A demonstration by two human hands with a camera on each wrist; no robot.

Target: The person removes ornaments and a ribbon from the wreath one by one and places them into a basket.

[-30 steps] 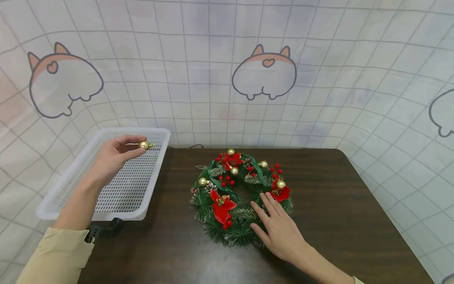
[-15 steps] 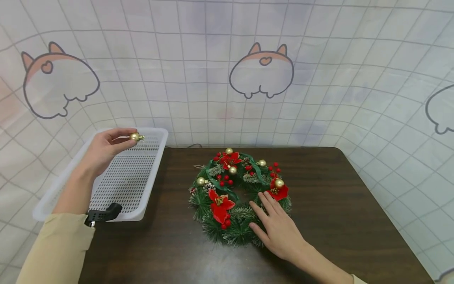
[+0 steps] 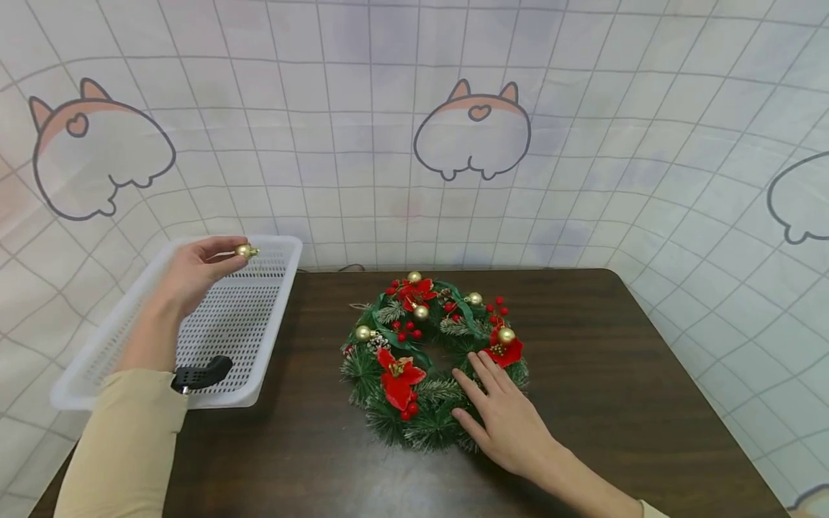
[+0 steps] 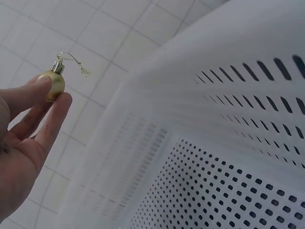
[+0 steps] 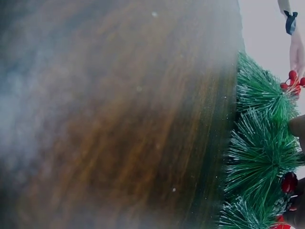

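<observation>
Thumb and fingers of my left hand [image 3: 184, 277] pinch a small gold Christmas bauble [image 3: 242, 251] over the far part of a white plastic basket [image 3: 280, 324]. In the left wrist view the bauble [image 4: 56, 85] has a metallic cap and a thin gold hanging loop [image 4: 71, 58]. My right hand [image 3: 508, 424] rests with spread, fairly straight fingers on the near right side of a green Christmas wreath [image 3: 437, 432]. Red poinsettias [image 3: 398, 381], red berries, a green ribbon and several gold baubles [image 3: 363, 333] decorate the wreath. The right wrist view shows its frosted needles [image 5: 262, 148] beside dark fingers.
Both basket and wreath stand on a dark wood table [image 3: 583, 345], basket at left, wreath in the middle. A white grid-patterned cloth [image 3: 363, 129] with cartoon animals hangs behind and along the sides. A thin dark cord [image 3: 352, 267] shows at the table's back edge.
My left hand has moved slightly left and away over the basket, still pinching the bauble. The whole head view has shifted a little. My right hand stays on the wreath.
</observation>
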